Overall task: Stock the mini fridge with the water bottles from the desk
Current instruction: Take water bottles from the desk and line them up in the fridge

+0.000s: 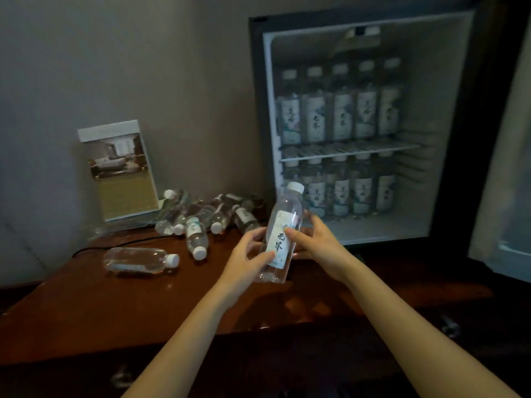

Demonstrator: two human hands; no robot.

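Head view; entries run largest first, each placed from the fridge.

1. Black mini fridge (255, 110), white-lined, standing open.
2. Glossy reddish-brown wooden desk (115, 305): runs in front of the fridge and off to its left.
3. Pale fridge door (502, 168): swung out at the fridge's right edge.
4. Upright printed card (120, 170) with a room photograph: against the wall, well left of the fridge.
5. White wire shelf (350, 149): across the fridge's middle. Upper row of five labelled bottles (342, 116) upright on it; lower row of bottles (362, 191) upright on the fridge floor.
6. Heap of clear capped bottles (201, 216): lying on the desk just left of the fridge's lower corner.
7. Single clear bottle (140, 259): on its side, farther left, apart from the heap.
8. Clear plastic water bottle (283, 234), white cap, white label with dark characters: held above the desk just before the fridge's lower left corner, tilted, cap toward the fridge.
9. Right hand (319, 239): thumb on the label, fingers wrapped behind the bottle.
10. Left hand (247, 259): thumb across the bottle's lower part, fingers curled behind.
11. Thin black cable (115, 247): on the desk, well left of the fridge.
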